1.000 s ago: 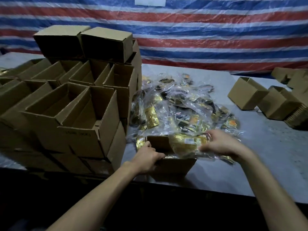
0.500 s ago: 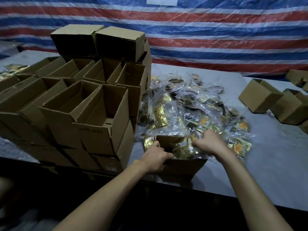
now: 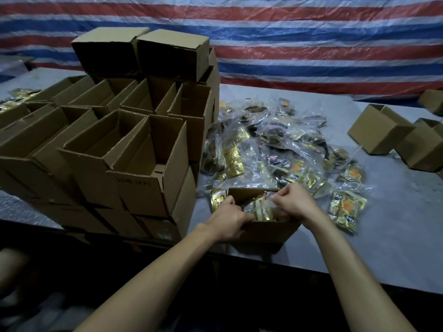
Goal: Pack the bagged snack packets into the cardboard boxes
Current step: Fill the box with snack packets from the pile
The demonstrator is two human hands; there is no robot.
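A small open cardboard box (image 3: 266, 232) stands at the table's near edge. My left hand (image 3: 230, 218) grips its near left rim. My right hand (image 3: 296, 203) is curled over the box's right side, pushing a clear bag of gold snack packets (image 3: 260, 209) down into it. Behind the box lies a heap of bagged snack packets (image 3: 271, 144) in clear plastic. One gold bag (image 3: 346, 210) lies just right of the box.
A stack of open cardboard boxes (image 3: 134, 149) fills the left of the grey table (image 3: 395, 226), with two closed ones (image 3: 141, 50) on top. More boxes (image 3: 381, 129) stand at the right. A striped tarp (image 3: 311, 39) hangs behind.
My right hand has drawn in from the box's right side and pressed the bag down into the box. My left hand kept its hold on the rim. The view shifted left.
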